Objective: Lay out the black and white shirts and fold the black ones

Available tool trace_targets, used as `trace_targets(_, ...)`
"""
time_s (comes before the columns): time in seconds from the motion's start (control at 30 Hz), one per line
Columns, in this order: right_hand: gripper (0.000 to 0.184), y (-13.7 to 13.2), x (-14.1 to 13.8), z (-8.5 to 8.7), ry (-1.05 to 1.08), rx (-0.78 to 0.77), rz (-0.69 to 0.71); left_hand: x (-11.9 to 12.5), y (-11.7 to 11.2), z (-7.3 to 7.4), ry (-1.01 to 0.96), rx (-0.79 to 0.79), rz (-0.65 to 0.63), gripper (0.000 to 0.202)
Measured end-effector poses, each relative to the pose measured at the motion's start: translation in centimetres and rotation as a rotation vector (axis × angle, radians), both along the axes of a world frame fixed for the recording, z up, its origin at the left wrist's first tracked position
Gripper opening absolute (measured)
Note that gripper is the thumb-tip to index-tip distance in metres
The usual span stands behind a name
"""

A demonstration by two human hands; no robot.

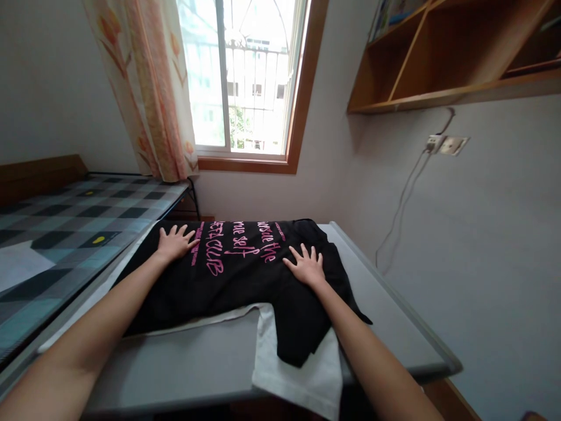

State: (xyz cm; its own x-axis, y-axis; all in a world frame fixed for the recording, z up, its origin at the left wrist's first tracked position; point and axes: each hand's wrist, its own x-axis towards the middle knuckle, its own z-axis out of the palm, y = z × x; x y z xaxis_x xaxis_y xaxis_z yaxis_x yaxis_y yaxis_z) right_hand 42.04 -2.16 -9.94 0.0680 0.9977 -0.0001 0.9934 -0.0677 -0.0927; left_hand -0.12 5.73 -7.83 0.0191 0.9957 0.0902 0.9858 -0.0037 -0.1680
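Grey table (394,304) by window (245,76), checkered bed (65,228) left. Black T-shirt (245,275) on white cloth (302,374) — long axis crosswise, pink print sideways. Left hand (175,242), right hand (307,266) flat, fingers spread, grasping nothing.

Daylight floods from the blown-out window (245,82) beyond the left hand (175,242) and right hand (307,266), leaving the black shirt (245,286) under both palms dim and murky, while the wide lens bends the wall (482,245) right of them.
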Motion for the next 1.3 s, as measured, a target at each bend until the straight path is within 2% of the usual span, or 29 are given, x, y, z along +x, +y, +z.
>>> trace_targets(0.07,0.068,0.8,-0.7,0.0,0.005,-0.007,-0.008,2.1,-0.2,-0.2,-0.017,0.029,0.001,0.053)
trace_targets(0.17,0.066,1.6,-1.6,0.2,0.013,-0.017,-0.014,5.5,-1.2,-1.0,-0.157,0.002,-0.053,0.060)
trace_targets(0.27,0.063,1.8,-2.0,0.3,0.018,-0.024,-0.013,7.4,-2.3,-1.8,-0.250,-0.054,-0.100,0.067)
trace_targets(0.4,0.065,0.7,-1.6,0.3,-0.004,-0.013,0.001,6.8,-2.8,-1.9,-0.264,-0.093,-0.104,0.067)
trace_targets(0.57,0.068,-2.4,-1.3,0.1,-0.024,0.005,0.019,5.1,-3.0,-1.9,-0.259,-0.088,-0.156,0.068)
trace_targets(0.73,0.071,-5.1,-1.9,-0.1,-0.041,-0.078,0.019,4.4,-4.2,-2.1,-0.227,-0.114,-0.196,0.067)
trace_targets(0.83,0.079,-5.6,-1.4,0.7,-0.043,-0.134,0.087,4.2,-5.1,-2.2,-0.203,-0.122,-0.208,0.065)
trace_targets(0.93,0.080,-4.6,-0.2,2.2,-0.063,-0.118,0.188,4.1,-5.6,-2.2,-0.209,-0.113,-0.205,0.065)
trace_targets(1.0,0.072,-3.0,0.7,3.2,-0.063,-0.093,0.222,4.1,-5.7,-2.2,-0.226,-0.105,-0.194,0.065)
trace_targets(1.07,0.065,-1.1,1.6,3.4,-0.048,-0.051,0.215,4.2,-5.7,-2.1,-0.240,-0.097,-0.190,0.065)
trace_targets(1.17,0.063,1.3,2.4,2.2,-0.045,0.028,0.195,4.2,-5.4,-2.0,-0.254,-0.096,-0.189,0.066)
trace_targets(1.3,0.062,2.9,2.8,0.0,-0.027,0.054,0.177,4.1,-4.4,-2.1,-0.254,-0.089,-0.175,0.067)
